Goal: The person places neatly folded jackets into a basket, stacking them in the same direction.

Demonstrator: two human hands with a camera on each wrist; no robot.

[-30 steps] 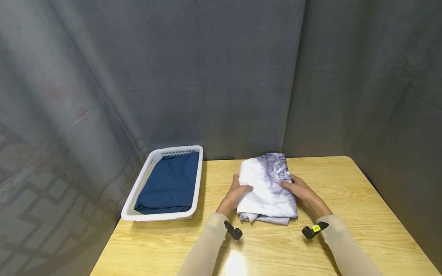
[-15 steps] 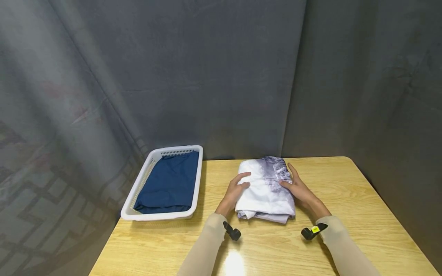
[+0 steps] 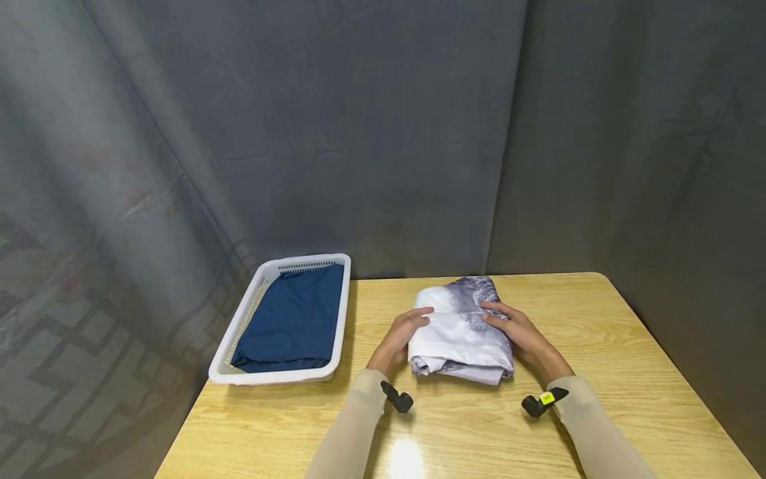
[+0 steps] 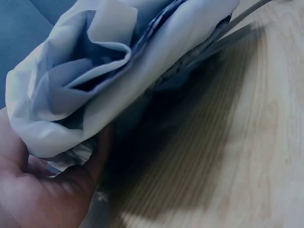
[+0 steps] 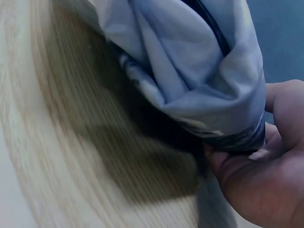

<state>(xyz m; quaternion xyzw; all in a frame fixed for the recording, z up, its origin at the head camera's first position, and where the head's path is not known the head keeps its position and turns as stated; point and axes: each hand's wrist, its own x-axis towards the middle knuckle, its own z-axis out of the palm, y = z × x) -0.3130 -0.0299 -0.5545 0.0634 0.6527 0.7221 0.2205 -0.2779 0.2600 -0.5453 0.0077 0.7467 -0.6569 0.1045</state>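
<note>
A folded cloth [image 3: 457, 332], white with a mottled grey-purple print, lies between my hands in the head view. My left hand [image 3: 402, 336] grips its left side, with thumb and index finger on top. On the opposite side my right hand [image 3: 519, 330] holds it the same way. In the left wrist view, rolled white layers of the cloth [image 4: 114, 109] rest in the left hand [image 4: 52, 190], with fingers reaching underneath. The right wrist view has the right hand [image 5: 270, 175] round the other end of the cloth [image 5: 199, 85]. Dark shadow lies under the cloth in both wrist views.
To the left stands a white plastic basket [image 3: 342, 332] with a folded navy cloth [image 3: 293, 319] inside. The wooden table [image 3: 598, 346] reaches back to a grey curtain [image 3: 371, 133]. Each sleeve carries a black wrist camera, left [image 3: 397, 398] and right [image 3: 543, 402].
The cloth's far edge has come slightly nearer to me. Both index fingers came up from the sides, spread, and now lie on the cloth's top beside the thumbs. The basket stayed put.
</note>
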